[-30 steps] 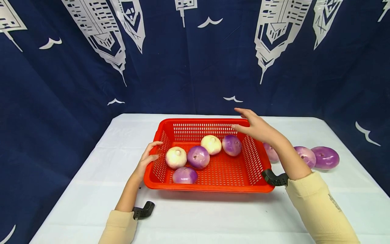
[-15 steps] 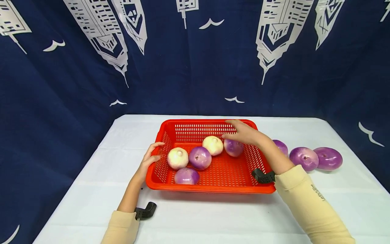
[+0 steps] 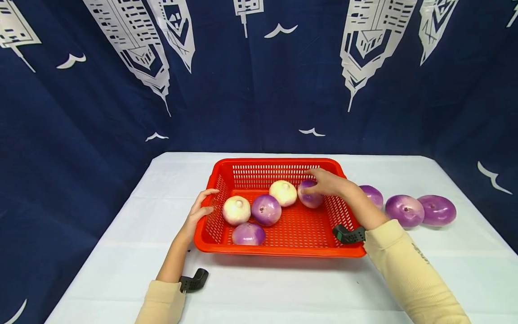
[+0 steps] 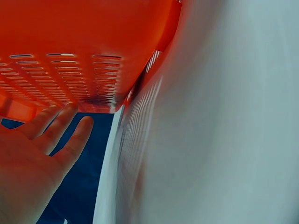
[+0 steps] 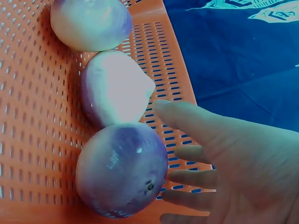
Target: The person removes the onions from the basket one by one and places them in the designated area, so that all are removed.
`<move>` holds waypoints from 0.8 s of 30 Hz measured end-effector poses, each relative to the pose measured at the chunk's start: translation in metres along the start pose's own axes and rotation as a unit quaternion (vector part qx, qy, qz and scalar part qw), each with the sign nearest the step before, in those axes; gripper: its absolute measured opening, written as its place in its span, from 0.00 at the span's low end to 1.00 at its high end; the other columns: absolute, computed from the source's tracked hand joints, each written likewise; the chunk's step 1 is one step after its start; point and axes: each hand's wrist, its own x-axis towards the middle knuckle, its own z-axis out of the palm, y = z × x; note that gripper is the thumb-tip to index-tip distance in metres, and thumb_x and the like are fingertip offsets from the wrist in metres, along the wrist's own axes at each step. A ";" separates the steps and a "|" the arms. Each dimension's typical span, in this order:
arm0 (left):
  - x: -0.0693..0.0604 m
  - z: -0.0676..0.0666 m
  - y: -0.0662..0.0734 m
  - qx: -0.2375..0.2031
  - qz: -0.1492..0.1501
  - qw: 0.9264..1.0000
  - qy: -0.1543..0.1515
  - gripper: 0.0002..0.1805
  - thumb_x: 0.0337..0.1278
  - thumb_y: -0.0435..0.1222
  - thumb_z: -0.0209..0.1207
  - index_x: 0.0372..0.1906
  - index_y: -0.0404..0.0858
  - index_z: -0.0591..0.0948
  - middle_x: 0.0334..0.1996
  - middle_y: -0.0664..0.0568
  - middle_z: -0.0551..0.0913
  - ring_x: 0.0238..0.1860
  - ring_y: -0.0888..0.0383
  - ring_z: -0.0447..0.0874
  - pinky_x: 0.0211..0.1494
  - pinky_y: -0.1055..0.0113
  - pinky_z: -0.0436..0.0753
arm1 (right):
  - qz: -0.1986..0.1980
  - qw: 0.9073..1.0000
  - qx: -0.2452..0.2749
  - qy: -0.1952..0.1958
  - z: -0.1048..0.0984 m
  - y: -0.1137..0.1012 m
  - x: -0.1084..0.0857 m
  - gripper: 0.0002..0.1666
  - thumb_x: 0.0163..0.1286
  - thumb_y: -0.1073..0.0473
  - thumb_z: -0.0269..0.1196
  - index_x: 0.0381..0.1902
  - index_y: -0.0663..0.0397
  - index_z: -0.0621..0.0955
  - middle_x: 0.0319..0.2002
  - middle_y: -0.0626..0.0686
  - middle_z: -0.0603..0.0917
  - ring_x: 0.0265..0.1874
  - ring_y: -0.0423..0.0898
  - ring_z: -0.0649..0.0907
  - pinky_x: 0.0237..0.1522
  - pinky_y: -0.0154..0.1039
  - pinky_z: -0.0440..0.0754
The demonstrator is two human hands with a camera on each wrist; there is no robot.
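Observation:
A red slotted basket [image 3: 279, 251] holds purple and pale onions. At its left rim my left hand [image 3: 194, 219] lies with fingers extended over the edge; the left wrist view shows those fingers [image 4: 60, 128] spread alongside the slotted wall [image 4: 70, 28]. Inside the right part of the basket, my right hand [image 3: 335, 185] is at a purple onion [image 3: 310, 201], thumb and fingers apart. From the right wrist, that onion [image 5: 119, 172] lies beside the straight fingers of the hand [image 5: 247, 163], which holds nothing.
Within the basket are two pale onions [image 3: 236, 210] [image 3: 283, 193] and two more purple ones [image 3: 265, 209] [image 3: 248, 234]. Three purple onions [image 3: 371, 195] [image 3: 404, 210] [image 3: 437, 210] lie on the white table [image 3: 283, 288] to the right. A dark blue patterned cloth [image 3: 251, 99] hangs behind.
My right hand has moved left and down from above the basket's right rim to the purple onion inside. The left hand has stayed at the left rim.

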 end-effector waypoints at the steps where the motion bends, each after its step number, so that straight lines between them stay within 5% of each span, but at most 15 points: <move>1: 0.000 0.000 0.000 0.002 0.001 1.000 0.001 0.29 0.49 0.30 0.37 0.61 0.36 0.58 0.58 0.41 0.58 0.52 0.50 0.65 0.45 0.62 0.75 | 0.001 1.000 -0.003 -0.003 0.000 0.000 0.000 0.41 0.57 0.52 0.61 0.61 0.74 0.62 0.58 0.71 0.67 0.59 0.63 0.65 0.61 0.56 0.62; 24: 0.001 -0.001 -0.002 0.007 0.014 1.000 -0.002 0.28 0.50 0.29 0.37 0.61 0.35 0.58 0.58 0.41 0.59 0.52 0.54 0.66 0.46 0.65 0.75 | 0.017 0.999 -0.019 -0.024 0.006 0.004 0.002 0.38 0.54 0.56 0.64 0.61 0.64 0.66 0.58 0.67 0.68 0.56 0.60 0.69 0.56 0.53 0.71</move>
